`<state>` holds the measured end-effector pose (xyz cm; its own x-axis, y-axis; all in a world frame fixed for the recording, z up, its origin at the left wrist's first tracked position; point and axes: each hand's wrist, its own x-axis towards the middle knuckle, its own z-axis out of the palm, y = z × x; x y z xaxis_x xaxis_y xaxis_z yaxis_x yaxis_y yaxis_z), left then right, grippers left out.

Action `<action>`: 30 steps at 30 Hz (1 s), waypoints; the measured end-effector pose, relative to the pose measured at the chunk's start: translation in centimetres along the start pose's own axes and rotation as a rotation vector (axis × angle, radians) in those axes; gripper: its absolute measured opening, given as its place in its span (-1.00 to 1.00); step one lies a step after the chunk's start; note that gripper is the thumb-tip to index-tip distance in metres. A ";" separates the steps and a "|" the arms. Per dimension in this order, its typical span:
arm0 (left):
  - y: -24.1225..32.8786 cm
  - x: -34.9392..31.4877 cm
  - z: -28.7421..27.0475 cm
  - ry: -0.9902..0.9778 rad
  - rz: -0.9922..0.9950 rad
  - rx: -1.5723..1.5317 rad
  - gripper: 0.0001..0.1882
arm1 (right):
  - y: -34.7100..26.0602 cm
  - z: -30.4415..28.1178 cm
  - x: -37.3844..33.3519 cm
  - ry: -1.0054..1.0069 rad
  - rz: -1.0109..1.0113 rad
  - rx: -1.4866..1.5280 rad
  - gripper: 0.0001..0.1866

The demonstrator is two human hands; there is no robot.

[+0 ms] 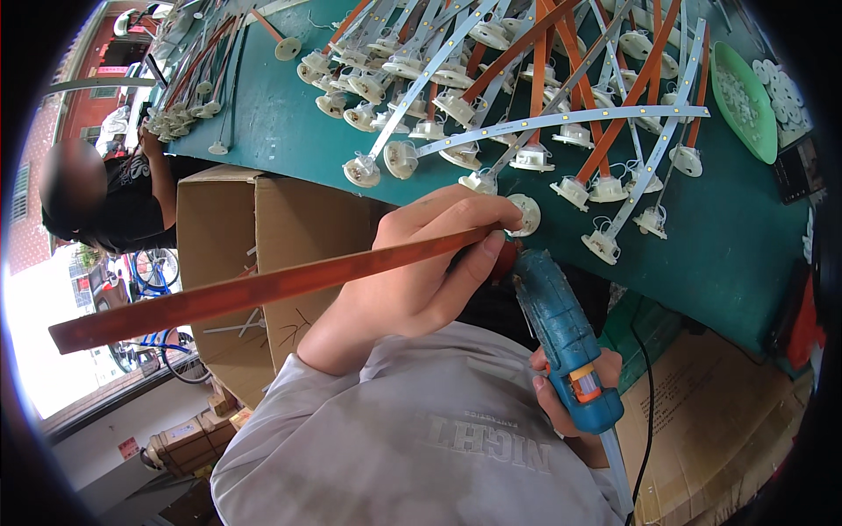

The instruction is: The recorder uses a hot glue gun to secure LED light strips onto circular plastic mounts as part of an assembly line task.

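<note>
View: head, looking down over my own chest
Red-orange strip: in front of my chest, its long axis slanting from a free end low at left up to my fingertips at right, flat face toward me
Left hand: closed, thumb and fingers pinching the strip's right end
White disc: right at my left fingertips; I cannot tell whether I grip it
Left arm pose: bent across my body, wrist low, knuckles up, fingers pointing right
Blue glue gun: right of my left hand, long axis leaning, nozzle end up and left toward those fingertips, rear down and right
Right hand: clamped around the glue gun's handle, partly hidden behind its body
Right arm pose: low, close to my side
Counter: green, beyond my hands, piled with strips on white bases
</note>
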<state>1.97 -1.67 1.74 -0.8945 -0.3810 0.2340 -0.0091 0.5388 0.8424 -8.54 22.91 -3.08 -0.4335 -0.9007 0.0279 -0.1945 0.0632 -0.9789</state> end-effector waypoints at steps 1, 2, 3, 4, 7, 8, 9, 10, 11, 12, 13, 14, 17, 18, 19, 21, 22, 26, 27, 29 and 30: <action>0.0 0.1 0.0 0.002 0.015 -0.001 -0.78 | -0.5 -0.1 0.2 -0.022 -0.018 -0.060 -0.82; -0.1 0.1 0.0 0.002 0.015 0.001 -0.78 | -0.5 -0.2 0.5 -0.049 -0.034 -0.110 -0.81; -0.2 0.2 0.0 -0.003 0.007 -0.002 -0.78 | -0.3 -0.3 0.6 -0.049 -0.036 -0.111 -0.81; -0.3 0.2 -0.1 -0.006 0.001 -0.005 -0.78 | -0.1 -0.4 0.6 -0.084 0.008 -0.062 -0.80; -0.8 0.2 -0.2 0.028 0.015 -0.013 -0.79 | 0.1 -1.3 0.9 -0.130 0.008 0.020 -0.79; -0.7 0.1 -0.4 0.034 0.019 -0.013 -0.79 | 0.2 -1.6 0.9 -0.143 -0.031 0.061 -0.78; -0.5 0.0 -0.6 0.043 -0.010 -0.018 -0.79 | 0.1 -2.0 0.9 -0.147 -0.039 0.056 -0.78; -0.3 0.0 -0.9 0.054 -0.037 -0.020 -0.80 | 0.0 -2.7 0.8 -0.137 -0.028 0.181 -0.79; -0.4 -0.1 -1.1 0.062 -0.025 -0.013 -0.80 | 0.2 -3.5 0.5 -0.124 -0.020 0.307 -0.80; -0.7 -0.3 -1.4 0.075 0.019 -0.040 -0.79 | 1.0 -5.2 0.1 -0.224 -0.124 0.217 -0.74; -0.8 -0.5 -1.9 0.090 0.064 -0.065 -0.77 | 1.5 -5.7 -0.6 -0.234 -0.142 0.210 -0.74; -0.7 -0.6 -2.2 0.080 0.046 -0.087 -0.76 | 1.6 -5.8 -0.5 -0.127 -0.129 0.441 -0.67; -0.2 -1.2 -4.3 0.152 0.013 -0.205 -0.73 | 2.0 -8.2 0.6 -0.088 -0.206 0.704 -0.51; 0.5 -1.7 -5.4 0.234 0.006 -0.247 -0.69 | 2.7 -8.6 1.0 0.089 -0.193 0.794 -0.53; 1.3 -2.1 -6.7 0.327 -0.002 -0.271 -0.70 | 3.7 -8.9 1.5 0.267 -0.173 0.884 -0.55; 1.2 -1.6 -9.3 0.382 -0.048 -0.224 -0.72 | 4.6 -9.8 2.5 0.357 -0.270 0.831 -0.55; 1.0 -1.4 -10.9 0.400 -0.033 -0.205 -0.72 | 5.8 -10.4 3.1 0.421 -0.272 0.866 -0.58; -1.8 1.8 -15.1 0.277 -0.188 0.291 -0.77 | 7.1 -11.9 4.3 0.468 -0.296 0.982 -0.65; -2.6 2.3 -15.3 0.221 -0.251 0.429 -0.78 | 7.0 -12.1 4.4 0.478 -0.299 1.070 -0.66; -3.4 3.0 -14.7 0.181 -0.240 0.568 -0.75 | 7.0 -12.2 4.4 0.438 -0.305 1.088 -0.66; -3.5 3.3 -14.3 0.116 -0.268 0.586 -0.75 | 7.1 -12.3 4.4 0.405 -0.298 1.104 -0.67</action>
<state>5.47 -15.50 6.51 -0.7734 -0.6202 0.1311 -0.4967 0.7214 0.4827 -22.60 24.71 -7.38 -0.7818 -0.6053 0.1496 0.4357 -0.7020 -0.5634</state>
